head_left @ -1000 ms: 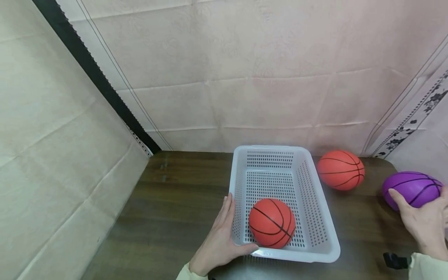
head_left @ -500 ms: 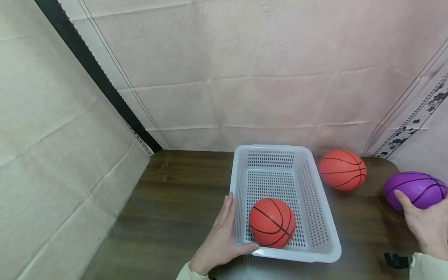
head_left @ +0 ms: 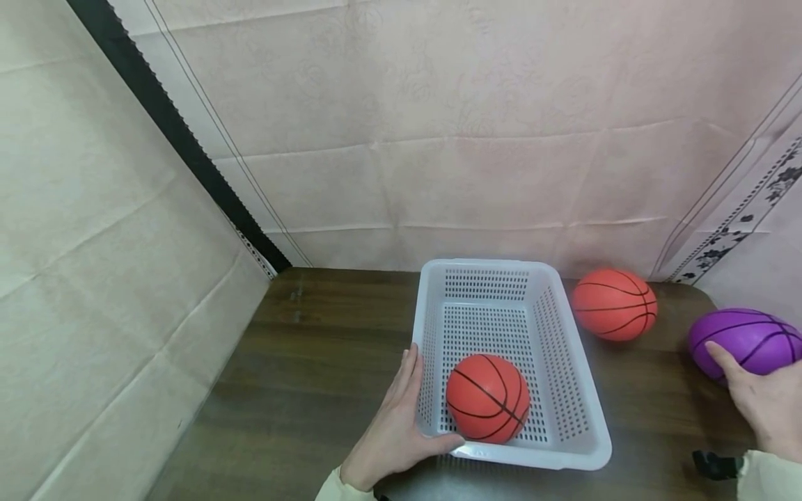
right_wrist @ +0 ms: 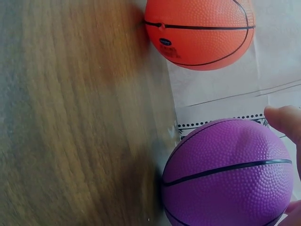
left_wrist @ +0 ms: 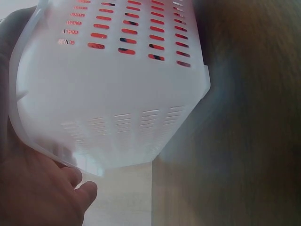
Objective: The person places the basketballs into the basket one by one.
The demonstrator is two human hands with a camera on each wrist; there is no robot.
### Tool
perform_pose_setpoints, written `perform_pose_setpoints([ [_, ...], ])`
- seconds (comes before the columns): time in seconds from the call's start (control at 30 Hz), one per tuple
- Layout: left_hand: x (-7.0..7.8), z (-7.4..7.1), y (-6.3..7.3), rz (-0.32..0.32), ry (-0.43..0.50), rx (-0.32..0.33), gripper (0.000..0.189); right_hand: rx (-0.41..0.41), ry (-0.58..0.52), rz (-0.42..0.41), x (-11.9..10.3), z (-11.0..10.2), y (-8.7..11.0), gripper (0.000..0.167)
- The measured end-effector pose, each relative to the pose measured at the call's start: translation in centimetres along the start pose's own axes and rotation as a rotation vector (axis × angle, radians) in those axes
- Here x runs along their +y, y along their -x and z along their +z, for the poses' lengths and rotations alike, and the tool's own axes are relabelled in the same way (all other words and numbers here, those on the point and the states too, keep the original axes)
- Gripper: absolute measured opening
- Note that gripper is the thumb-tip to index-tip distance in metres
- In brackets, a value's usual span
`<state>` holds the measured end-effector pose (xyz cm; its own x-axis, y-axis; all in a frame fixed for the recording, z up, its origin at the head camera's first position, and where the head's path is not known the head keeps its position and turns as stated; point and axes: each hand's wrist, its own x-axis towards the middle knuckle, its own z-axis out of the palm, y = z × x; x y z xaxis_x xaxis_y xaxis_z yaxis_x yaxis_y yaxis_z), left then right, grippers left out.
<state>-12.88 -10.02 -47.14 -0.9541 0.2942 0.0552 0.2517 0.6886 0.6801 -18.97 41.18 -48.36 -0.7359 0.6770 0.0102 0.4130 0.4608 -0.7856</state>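
Observation:
A white perforated plastic basket stands on the table with an orange-red mini basketball at its near end. My left hand holds the basket's near left corner, thumb over the front rim and fingers along the left side. In the left wrist view, fingertips bend under the rim. At the far right, my right hand is around the near side of a purple mini basketball, which sits on the table. Its thumb lies against the ball; the other fingers are partly out of view.
Another orange-red basketball lies just right of the basket, near the back edge. Light cloth hangs behind the dark wooden table and at both sides. A black strap end sticks out by the right sleeve.
Both hands keep their places on the basket and the purple ball. The whole view has shifted very slightly; no ball has visibly moved on the table.

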Motion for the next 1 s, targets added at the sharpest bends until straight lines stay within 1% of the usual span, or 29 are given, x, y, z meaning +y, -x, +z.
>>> perform_pose_setpoints([
  [0.1,-0.01,0.01,-0.02,-0.014,0.006,-0.006,0.127,-0.016,-0.001,0.027,0.22,-0.13,-0.14,0.109],
  [0.2,0.01,-0.01,0.00,-0.020,0.012,-0.008,0.127,-0.026,0.026,0.065,0.32,-0.22,-0.28,0.110],
  [0.3,0.06,-0.07,0.05,-0.011,0.011,0.000,0.127,-0.036,0.069,0.096,0.36,-0.24,-0.27,0.109],
  [0.43,0.07,-0.08,0.08,-0.005,0.005,0.005,0.127,-0.040,0.080,0.116,0.51,-0.24,-0.25,0.107],
  [0.53,0.05,-0.02,0.14,0.002,-0.004,0.010,0.127,-0.047,0.077,0.110,0.57,-0.29,-0.35,0.108],
  [0.73,0.08,0.05,0.24,0.034,-0.015,0.031,0.127,-0.046,0.067,0.064,0.61,-0.22,-0.47,0.110],
  [0.87,0.09,0.07,0.18,0.013,-0.011,0.019,0.127,-0.039,0.056,0.054,0.67,-0.09,-0.61,0.109],
  [1.0,0.04,0.03,0.15,-0.003,-0.011,0.010,0.127,-0.035,0.076,0.062,0.70,0.12,-0.73,0.108],
])
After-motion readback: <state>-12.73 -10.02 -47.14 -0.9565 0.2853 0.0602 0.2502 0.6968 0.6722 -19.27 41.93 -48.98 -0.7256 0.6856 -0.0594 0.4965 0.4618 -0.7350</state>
